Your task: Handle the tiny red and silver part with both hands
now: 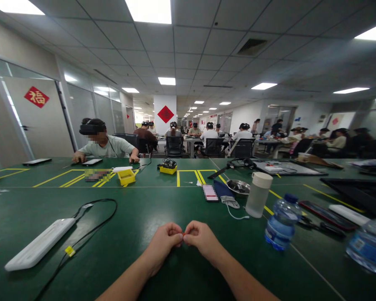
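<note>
My left hand [165,239] and my right hand [201,237] meet over the green table [150,217], fingertips pinched together. Between the fingertips sits a tiny red thing [183,235], too small to name. Both hands are closed around it, wrists resting low near the table's front edge.
A white power strip [39,244] with a black cable [94,217] lies at left. A white tumbler [258,194], water bottles [281,222], a steel bowl [238,187], phones [327,215] and yellow boxes [126,177] sit further back. A person with a headset [103,142] sits opposite; several others work behind.
</note>
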